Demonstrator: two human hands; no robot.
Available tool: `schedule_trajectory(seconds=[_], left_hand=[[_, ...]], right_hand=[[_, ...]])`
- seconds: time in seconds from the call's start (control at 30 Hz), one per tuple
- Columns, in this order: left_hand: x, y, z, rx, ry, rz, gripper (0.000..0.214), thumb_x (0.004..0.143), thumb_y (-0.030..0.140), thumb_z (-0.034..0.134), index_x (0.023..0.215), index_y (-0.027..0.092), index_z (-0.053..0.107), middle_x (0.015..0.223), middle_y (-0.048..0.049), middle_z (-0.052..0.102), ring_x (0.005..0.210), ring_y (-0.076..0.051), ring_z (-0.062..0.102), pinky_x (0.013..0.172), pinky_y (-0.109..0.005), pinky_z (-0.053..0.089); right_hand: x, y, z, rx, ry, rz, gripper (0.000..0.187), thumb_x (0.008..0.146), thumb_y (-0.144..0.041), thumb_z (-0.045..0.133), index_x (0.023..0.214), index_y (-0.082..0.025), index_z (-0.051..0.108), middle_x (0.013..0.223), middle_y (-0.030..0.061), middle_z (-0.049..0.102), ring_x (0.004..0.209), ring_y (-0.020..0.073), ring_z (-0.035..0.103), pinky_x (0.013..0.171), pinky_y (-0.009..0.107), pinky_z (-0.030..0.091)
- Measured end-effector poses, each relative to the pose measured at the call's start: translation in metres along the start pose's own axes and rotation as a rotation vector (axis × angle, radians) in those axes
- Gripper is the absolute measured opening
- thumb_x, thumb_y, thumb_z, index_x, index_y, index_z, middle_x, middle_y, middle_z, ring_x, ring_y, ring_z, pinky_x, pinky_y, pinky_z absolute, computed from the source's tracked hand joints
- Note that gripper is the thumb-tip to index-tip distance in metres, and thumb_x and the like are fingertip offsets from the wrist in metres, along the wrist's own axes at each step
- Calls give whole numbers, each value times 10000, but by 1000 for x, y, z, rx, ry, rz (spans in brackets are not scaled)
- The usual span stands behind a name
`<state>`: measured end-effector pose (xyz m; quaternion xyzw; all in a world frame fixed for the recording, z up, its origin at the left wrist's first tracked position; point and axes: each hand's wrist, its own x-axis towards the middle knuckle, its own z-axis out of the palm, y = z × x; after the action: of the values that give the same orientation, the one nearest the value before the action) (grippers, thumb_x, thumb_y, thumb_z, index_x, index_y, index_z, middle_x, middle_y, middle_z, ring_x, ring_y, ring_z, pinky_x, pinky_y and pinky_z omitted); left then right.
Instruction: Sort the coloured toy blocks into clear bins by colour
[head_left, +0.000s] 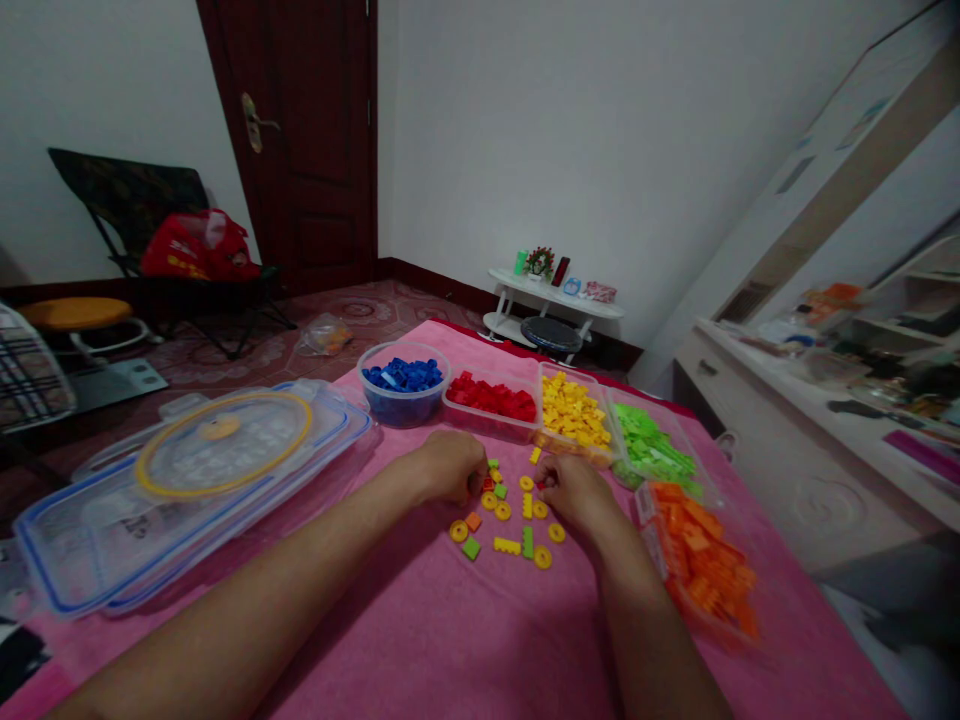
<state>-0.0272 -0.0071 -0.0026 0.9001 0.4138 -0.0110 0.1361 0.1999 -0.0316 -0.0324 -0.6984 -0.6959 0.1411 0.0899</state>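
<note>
Left hand (454, 468) is curling, grip indeterminable, beside loose yellow, green and orange plastic rings and bricks (508, 546), lying between the pink cloth-covered table's (420, 630) side edges. Right hand (574, 490) is closing fingertips at 1 red plastic piece (541, 485), hold unconfirmed.

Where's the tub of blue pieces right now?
In the head view, the tub stands left of centre, beside the red pieces, beyond the left hand.

Multicoloured bricks (527, 506) and yellow rings (543, 557) lie scattered on pink cloth (420, 620).
</note>
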Motion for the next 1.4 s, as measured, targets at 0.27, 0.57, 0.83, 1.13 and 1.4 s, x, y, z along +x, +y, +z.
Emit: schedule_trajectory(seconds=[0.27, 0.57, 0.83, 1.13, 1.4], left_hand=[[3, -1, 8, -89, 37, 49, 189, 606, 165, 653, 755, 246, 736, 683, 23, 695, 570, -117, 548, 475, -205, 275], [2, -7, 25, -236, 68, 37, 176, 641, 258, 715, 815, 238, 694, 696, 53, 657, 591, -92, 526, 499, -188, 283], [-14, 0, 45, -141, 310, 19, 182, 718, 291, 670, 895, 261, 700, 857, -22, 681, 807, -176, 603, 638, -229, 372], [-19, 0, 68, -260, 588, -24, 187, 842, 310, 550, 878, 170, 668, 920, -50, 639, 841, -155, 571, 704, -238, 403], [-15, -8, 68, -514, 722, -33, 330, 903, 303, 421, 776, 114, 660, 713, -25, 630, 659, -123, 542, 618, -228, 381]], right_hand=[[1, 0, -5, 56, 102, -62, 122, 638, -99, 578, 665, -195, 648, 673, 3, 650, 630, 126, 550, 541, 226, 280], [9, 5, 23, 160, 171, -77, 60, 726, -135, 557, 702, -165, 604, 706, 25, 652, 644, 127, 547, 571, 212, 321], [-8, 13, 35, 326, 280, -111, 173, 729, -166, 497, 832, -155, 636, 766, 20, 657, 662, 136, 572, 589, 211, 395], [-28, 12, 49, 410, 499, -192, 350, 752, -203, 481, 1035, -125, 671, 942, 82, 665, 834, 176, 608, 763, 285, 471], [-38, -18, 43, 274, 502, -194, 336, 827, -207, 470, 1085, -193, 685, 1043, 64, 622, 959, 169, 555, 870, 270, 414]])
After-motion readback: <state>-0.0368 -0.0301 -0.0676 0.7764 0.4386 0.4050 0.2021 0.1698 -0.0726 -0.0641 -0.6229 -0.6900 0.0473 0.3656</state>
